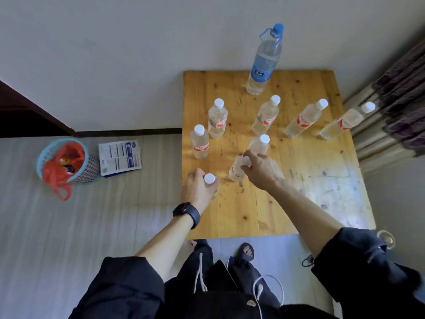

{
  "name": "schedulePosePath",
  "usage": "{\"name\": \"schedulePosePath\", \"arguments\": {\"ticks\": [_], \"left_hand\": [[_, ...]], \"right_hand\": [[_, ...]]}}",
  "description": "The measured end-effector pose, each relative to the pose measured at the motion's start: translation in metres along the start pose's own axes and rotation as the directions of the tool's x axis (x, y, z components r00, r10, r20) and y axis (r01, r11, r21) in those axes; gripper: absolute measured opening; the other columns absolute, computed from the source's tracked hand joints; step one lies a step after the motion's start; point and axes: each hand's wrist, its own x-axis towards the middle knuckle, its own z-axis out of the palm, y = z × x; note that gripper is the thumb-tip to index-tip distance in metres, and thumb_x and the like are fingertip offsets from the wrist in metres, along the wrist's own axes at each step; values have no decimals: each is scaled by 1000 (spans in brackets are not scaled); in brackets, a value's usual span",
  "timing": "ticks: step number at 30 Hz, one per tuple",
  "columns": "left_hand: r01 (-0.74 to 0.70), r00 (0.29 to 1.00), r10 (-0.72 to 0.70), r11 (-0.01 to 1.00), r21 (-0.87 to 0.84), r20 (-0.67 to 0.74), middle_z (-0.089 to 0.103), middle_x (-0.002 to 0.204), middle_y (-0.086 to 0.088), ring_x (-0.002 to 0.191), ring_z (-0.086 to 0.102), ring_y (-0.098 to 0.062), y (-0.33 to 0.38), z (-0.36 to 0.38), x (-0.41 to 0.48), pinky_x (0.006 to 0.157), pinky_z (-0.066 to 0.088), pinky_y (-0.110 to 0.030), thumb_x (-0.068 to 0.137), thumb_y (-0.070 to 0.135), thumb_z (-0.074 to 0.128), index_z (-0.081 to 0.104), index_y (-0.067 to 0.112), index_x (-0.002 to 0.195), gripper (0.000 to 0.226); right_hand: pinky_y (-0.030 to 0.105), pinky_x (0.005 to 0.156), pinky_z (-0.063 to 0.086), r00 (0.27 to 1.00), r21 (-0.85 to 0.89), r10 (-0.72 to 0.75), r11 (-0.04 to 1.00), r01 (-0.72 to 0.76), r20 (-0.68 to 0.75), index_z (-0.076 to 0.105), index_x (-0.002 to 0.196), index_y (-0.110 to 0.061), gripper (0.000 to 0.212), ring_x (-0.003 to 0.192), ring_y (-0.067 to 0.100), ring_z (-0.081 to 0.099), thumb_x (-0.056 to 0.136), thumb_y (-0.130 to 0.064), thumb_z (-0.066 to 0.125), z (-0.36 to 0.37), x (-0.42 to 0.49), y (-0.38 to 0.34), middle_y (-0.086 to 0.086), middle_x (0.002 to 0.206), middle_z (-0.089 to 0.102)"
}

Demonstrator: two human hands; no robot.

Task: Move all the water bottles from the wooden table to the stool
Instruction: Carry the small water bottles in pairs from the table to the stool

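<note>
The desk (299, 203) carries one large bottle (264, 63) and eight small ones. Left hand (197, 189) grasps the near-edge bottle (209, 179); right hand (262, 169) grips the neighbouring bottle (236, 171), probably for paired carrying. No stool is visible.

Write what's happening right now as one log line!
left hand: gripping white-capped clear plastic bottle | right hand: gripping second small clear bottle | wooden table: bottles remain | stool: not visible

Bottles (266, 116) standing on table (322, 180), basket (65, 161) on floor left
</note>
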Motion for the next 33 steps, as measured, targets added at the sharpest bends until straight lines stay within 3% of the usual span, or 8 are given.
{"name": "schedulePosePath", "arguments": {"ticks": [5,9,12,18,23,26,30,33], "left_hand": [[-275,912,240,959,63,334,68,101,4,88,62,-16,-7,-50,34,63,49,-26,81,39,76,67,22,103,28],[-458,838,334,860,225,432,73,97,3,86,65,-17,-1,-66,50,66,51,-27,84,32,71,73,25,106,24],[-508,805,366,832,224,467,74,100,6,88,67,-15,-6,-59,52,69,52,-26,82,30,72,72,29,109,27],[-457,834,367,878,143,412,65,114,4,105,60,-19,-22,-47,49,82,51,-32,81,32,74,62,30,114,35],[-260,886,263,964,-60,382,34,151,4,135,38,-16,-48,-24,40,101,36,-27,69,47,86,23,37,148,101],[-106,921,169,976,-191,351,36,147,7,132,40,-12,-55,0,42,101,40,-28,63,49,89,25,43,145,104],[-154,936,199,974,-169,291,55,118,19,107,59,-10,-58,22,48,76,45,-13,65,41,88,44,40,124,74],[-172,944,205,974,-144,258,54,102,28,93,60,-8,-58,25,51,69,48,-17,67,39,87,46,36,118,66]], "right_hand": [[40,62,50,988,101,143,985,-137,-53,36,139,-18,62,82,39,64,93,-55,52,16,-16,-8,14,90,68],[38,55,43,965,264,252,938,-227,-67,43,106,-15,48,74,35,61,88,-58,54,33,-32,-15,9,78,64],[42,55,48,958,325,279,914,-243,-66,40,94,-15,46,68,32,59,88,-58,57,42,-44,-20,8,74,62],[44,60,55,958,344,284,904,-252,-45,45,105,-22,52,74,28,64,82,-66,61,44,-48,-16,4,83,68],[44,93,50,952,388,306,880,-273,-25,35,141,-29,94,122,27,50,67,-76,68,67,-47,-4,1,132,49],[39,107,39,967,602,253,773,-202,-1,31,148,-41,94,136,20,39,70,-65,77,85,-40,-4,-5,149,36],[17,78,40,962,713,274,678,-178,-20,41,134,-43,74,110,13,57,73,-51,82,98,-29,-12,-14,126,57],[7,69,37,947,735,318,652,-188,-40,42,125,-39,68,97,8,59,71,-42,83,104,-23,-15,-21,112,59]]}}
